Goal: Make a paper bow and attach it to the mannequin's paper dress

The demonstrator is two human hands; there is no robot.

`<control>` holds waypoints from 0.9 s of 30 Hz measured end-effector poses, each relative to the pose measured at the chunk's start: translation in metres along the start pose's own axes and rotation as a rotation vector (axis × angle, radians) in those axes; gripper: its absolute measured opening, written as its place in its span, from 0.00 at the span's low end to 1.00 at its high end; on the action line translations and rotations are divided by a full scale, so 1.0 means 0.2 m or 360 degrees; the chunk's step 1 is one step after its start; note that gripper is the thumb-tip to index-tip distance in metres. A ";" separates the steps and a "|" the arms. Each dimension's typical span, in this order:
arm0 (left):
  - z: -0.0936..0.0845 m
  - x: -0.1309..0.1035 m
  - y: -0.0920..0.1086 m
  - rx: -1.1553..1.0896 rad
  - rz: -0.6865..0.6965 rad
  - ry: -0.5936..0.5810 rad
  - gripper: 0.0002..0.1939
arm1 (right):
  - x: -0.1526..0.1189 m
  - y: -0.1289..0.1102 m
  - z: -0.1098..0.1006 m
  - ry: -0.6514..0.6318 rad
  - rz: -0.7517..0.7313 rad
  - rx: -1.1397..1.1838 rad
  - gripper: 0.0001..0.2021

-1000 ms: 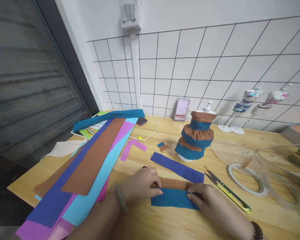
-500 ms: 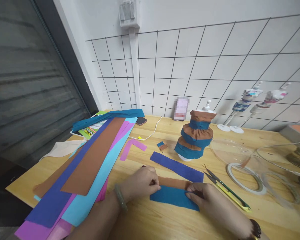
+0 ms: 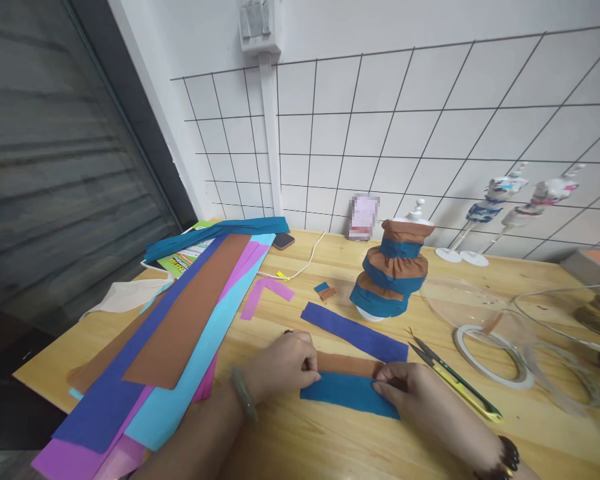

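A teal strip [image 3: 347, 395] lies on the wooden table with a brown strip [image 3: 347, 364] along its far edge. At their left end, my left hand [image 3: 293, 363] is closed, thumb and fingers pinching the strips where the two colours meet. My right hand [image 3: 410, 390] pinches the right end in the same way, its fingertips over the seam. Just beyond both hands rests a loose dark blue strip [image 3: 355, 331]. Farther back stands a small dress form [image 3: 397, 267] wrapped in gathered brown and teal bands.
Long coloured strips [image 3: 185, 313] cover the left of the table. Yellow-handled snips [image 3: 455, 383] and a tape roll [image 3: 493, 357] lie at the right. Two small mannequins [image 3: 485, 212] stand by the gridded wall. A cable [image 3: 307, 263] and a phone [image 3: 283, 241] are at the back.
The right thumb and fingers have shifted very slightly on the strips. My left hand keeps its pinch, and the strips lie nearly as before.
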State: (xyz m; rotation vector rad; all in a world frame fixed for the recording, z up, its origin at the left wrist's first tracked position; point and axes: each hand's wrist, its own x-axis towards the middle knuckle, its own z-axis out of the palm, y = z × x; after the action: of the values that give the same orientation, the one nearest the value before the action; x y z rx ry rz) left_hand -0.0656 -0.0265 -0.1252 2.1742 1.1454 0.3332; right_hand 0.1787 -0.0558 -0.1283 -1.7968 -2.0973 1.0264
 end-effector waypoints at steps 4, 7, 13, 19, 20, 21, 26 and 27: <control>-0.01 0.00 0.01 -0.0019 -0.0018 -0.0013 0.06 | 0.00 0.00 0.00 0.0014 -0.0013 0.0023 0.11; 0.00 0.00 0.01 -0.0039 -0.0029 -0.0021 0.06 | 0.00 0.00 0.00 0.0032 0.0000 -0.0007 0.10; 0.00 0.00 0.00 -0.0041 -0.0070 0.0010 0.06 | 0.02 0.04 0.01 0.0128 -0.0001 -0.0001 0.06; 0.00 -0.01 0.00 -0.0059 -0.0085 0.0003 0.10 | 0.02 0.05 0.01 0.0110 -0.0005 0.0025 0.06; 0.00 -0.01 0.00 -0.0060 -0.0085 0.0001 0.10 | 0.02 0.05 0.01 0.0124 -0.0002 0.0028 0.06; 0.00 -0.01 0.00 -0.0058 -0.0086 -0.0002 0.10 | 0.01 0.05 0.01 0.0138 0.0004 0.0034 0.06; 0.00 -0.01 0.00 -0.0042 -0.0083 -0.0020 0.09 | 0.00 0.06 0.00 0.0195 0.0016 0.0023 0.07; 0.00 -0.01 0.00 -0.0042 -0.0076 -0.0016 0.09 | 0.00 0.06 -0.01 0.0195 0.0007 0.0002 0.07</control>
State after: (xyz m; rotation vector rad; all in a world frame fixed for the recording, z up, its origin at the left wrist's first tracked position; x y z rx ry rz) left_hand -0.0676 -0.0280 -0.1244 2.1202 1.1788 0.3143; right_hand 0.1896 -0.0550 -0.1341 -1.8155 -2.0210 0.8941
